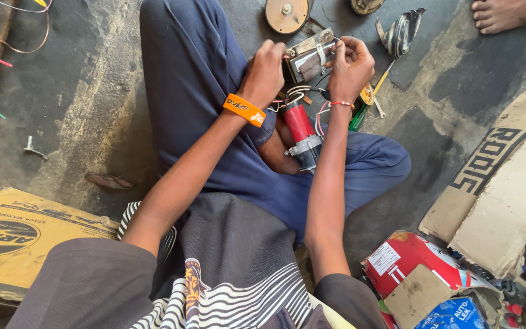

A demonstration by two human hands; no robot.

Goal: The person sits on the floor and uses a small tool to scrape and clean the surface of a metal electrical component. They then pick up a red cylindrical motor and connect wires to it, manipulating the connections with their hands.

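Gripping a small grey metal unit (307, 58) from both sides, the left hand (265, 72) is closed on its left edge and the right hand (349, 66) curls its fingers (342, 49) over the right end, holding it above the lap. Thin wires (299, 92) hang from the unit down to a red cylinder (298, 122) with a grey metal fitting at its lower end, which rests between the crossed legs in dark blue trousers (196, 67). An orange wristband (244, 109) sits on the left wrist. Just beyond the hands a round tan disc (286, 13) lies on the concrete floor (74, 103), with a screwdriver (384, 78) near the right hand. Another person's bare foot (503, 13) shows at the top right. Cardboard (500, 183) lies to the right, a flattened carton (19, 231) to the left.
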